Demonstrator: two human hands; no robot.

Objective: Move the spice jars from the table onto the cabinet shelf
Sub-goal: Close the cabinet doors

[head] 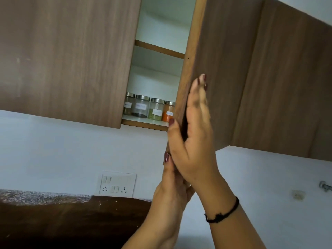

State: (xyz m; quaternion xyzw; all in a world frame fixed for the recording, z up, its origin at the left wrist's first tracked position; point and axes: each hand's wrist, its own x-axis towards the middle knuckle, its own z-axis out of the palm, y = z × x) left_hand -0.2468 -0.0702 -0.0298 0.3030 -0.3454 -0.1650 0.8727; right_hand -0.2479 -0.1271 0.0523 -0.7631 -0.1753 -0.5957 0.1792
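Jars (149,109) stand at the shelf (143,120) front edge; placement appears done. Right hand (195,130) and left hand (168,180) pinch the door (224,69) edge; closing likely follows.

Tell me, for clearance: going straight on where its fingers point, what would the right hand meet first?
Probably nothing new: the right hand clasps the cabinet door, fingers pointing up its face, so it would only slide up that panel.

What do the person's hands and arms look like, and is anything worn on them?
Both forearms are bare; no sleeves show. The right hand has at its wrist a thin black thread bracelet with a small knot. The nails visible on it and on the left hand are painted dark red. No rings or gloves show.
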